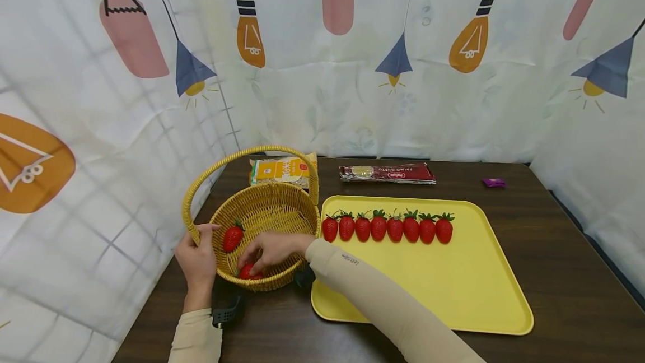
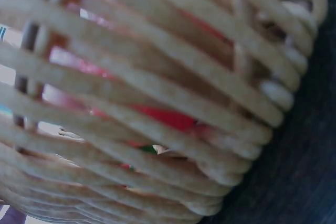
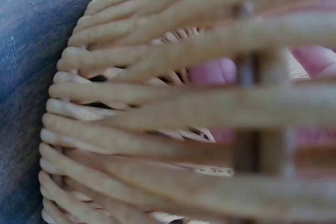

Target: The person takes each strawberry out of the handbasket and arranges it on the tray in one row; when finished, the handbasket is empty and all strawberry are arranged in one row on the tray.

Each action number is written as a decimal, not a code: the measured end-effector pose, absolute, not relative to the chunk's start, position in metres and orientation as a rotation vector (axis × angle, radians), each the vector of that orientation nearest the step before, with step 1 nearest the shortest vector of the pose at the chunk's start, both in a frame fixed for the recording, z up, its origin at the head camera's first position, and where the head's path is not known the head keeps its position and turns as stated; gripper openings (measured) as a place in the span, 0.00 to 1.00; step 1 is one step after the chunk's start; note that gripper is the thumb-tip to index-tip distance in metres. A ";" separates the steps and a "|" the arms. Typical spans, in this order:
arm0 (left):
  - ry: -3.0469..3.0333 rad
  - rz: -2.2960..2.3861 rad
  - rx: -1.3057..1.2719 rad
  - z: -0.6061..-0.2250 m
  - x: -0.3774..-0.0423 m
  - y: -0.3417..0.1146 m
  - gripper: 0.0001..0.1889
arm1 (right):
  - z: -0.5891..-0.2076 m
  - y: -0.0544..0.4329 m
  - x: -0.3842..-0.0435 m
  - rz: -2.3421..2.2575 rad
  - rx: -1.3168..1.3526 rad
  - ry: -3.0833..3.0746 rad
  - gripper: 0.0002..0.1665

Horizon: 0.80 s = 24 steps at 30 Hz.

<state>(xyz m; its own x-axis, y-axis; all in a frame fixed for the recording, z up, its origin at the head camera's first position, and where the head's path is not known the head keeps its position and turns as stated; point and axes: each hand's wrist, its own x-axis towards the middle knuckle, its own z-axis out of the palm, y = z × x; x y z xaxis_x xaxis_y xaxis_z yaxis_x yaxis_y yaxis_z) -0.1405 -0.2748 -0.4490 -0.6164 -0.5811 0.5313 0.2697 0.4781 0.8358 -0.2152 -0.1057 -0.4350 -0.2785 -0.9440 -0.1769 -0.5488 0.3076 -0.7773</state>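
A yellow wicker basket (image 1: 282, 195) with a tall hoop handle stands at the left of the table. My left hand (image 1: 196, 256) grips it at its left side, where the handle meets the rim. Inside, my right hand (image 1: 272, 248) pinches a red strawberry (image 1: 249, 272) near the front wall. Another strawberry (image 1: 233, 237) with a green top lies against the basket's left wall. Both wrist views are filled by the basket's weave (image 2: 173, 77); red shows through the gaps on the left wrist side, and fingertips (image 3: 212, 72) show through on the right wrist side.
Right of the basket lies a yellow tray (image 1: 428, 284) with a row of several strawberries (image 1: 395, 228) along its far side. Behind stand a yellow food packet (image 1: 282, 171), a dark red packet (image 1: 388, 173) and a small purple wrapper (image 1: 494, 182). A patterned curtain (image 1: 322, 99) hangs behind.
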 end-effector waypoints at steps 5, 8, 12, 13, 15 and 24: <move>-1.866 -1.255 0.262 -0.447 -0.140 -0.274 0.17 | -0.433 -0.104 -0.213 -0.823 -1.290 1.861 0.18; -1.860 -1.266 0.257 -0.443 -0.138 -0.272 0.17 | -0.432 -0.104 -0.213 -0.818 -1.296 1.818 0.18; -1.849 -1.276 0.241 -0.435 -0.135 -0.268 0.16 | -0.431 -0.104 -0.214 -0.802 -1.308 1.778 0.19; -1.846 -1.277 0.236 -0.433 -0.134 -0.266 0.16 | -0.431 -0.104 -0.214 -0.800 -1.310 1.773 0.19; -1.843 -1.275 0.227 -0.429 -0.132 -0.264 0.16 | -0.431 -0.103 -0.214 -0.806 -1.314 1.769 0.19; -1.853 -1.289 0.239 -0.426 -0.129 -0.260 0.17 | -0.428 -0.092 -0.215 -0.933 -1.297 1.933 0.18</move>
